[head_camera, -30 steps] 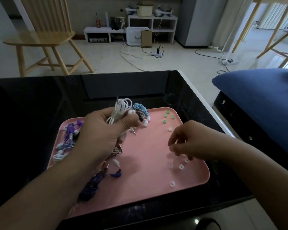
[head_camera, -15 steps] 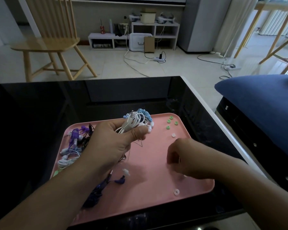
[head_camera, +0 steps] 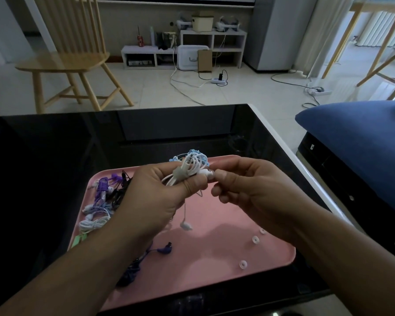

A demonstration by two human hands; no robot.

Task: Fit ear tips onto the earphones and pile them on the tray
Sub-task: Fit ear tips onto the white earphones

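Note:
A pink tray (head_camera: 214, 265) lies on a black glossy table. My left hand (head_camera: 153, 201) grips a coiled white earphone set (head_camera: 187, 171) above the tray, one white earbud (head_camera: 185, 226) dangling below it. My right hand (head_camera: 251, 192) pinches a small white ear tip (head_camera: 211, 175) against the held earbud. Three clear ear tips (head_camera: 255, 239) lie loose on the tray's right side. Purple, blue and white earphones (head_camera: 103, 201) are piled at the tray's left. A dark blue earphone (head_camera: 164, 249) lies near the front. A light blue coil (head_camera: 196, 156) shows behind my hands.
The black table (head_camera: 55, 156) extends left and behind the tray, its white edge on the right. A blue cushioned seat (head_camera: 363, 137) stands to the right. A wooden chair (head_camera: 73, 58) and floor cables lie beyond the table.
My right hand rose from the tray's loose ear tips and came up to the white earphones in my left hand, now pinching a tip against an earbud. The left hand lifted slightly.

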